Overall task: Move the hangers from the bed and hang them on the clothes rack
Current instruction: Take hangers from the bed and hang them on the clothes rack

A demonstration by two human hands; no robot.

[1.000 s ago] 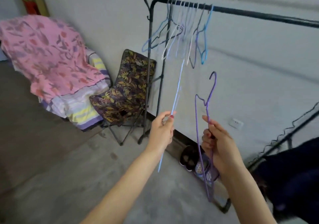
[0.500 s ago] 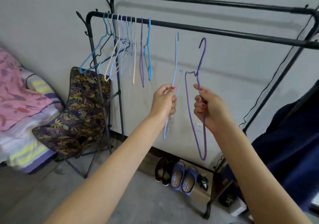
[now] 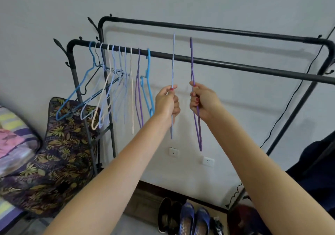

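In the head view, 2 hangers are held up edge-on to the camera, so that each reads as a thin vertical line. A pale blue hanger (image 3: 172, 82) is gripped by the left hand (image 3: 166, 101), whose fingers are curled tight round the wire near the shoulder. A purple hanger (image 3: 194, 97) is gripped in the same closed way by the right hand (image 3: 202, 101). Both are held high on the body, probably so that the hooks can be steered. Both hooks are raised above the front rail (image 3: 226, 64) of the clothes rack (image 3: 328, 53); whether either hook rests on the rail cannot be told, and hooking seems not yet done.

About 10 hung hangers (image 3: 116, 78) are crowded at the rail's left end, which leaves bare rail to their right, and the 2 held hangers are aimed there, just beside the bright blue hanger (image 3: 147, 82). A folding chair (image 3: 59, 144) stands below the rack's left end, and shoes (image 3: 188, 218) lie at the wall.
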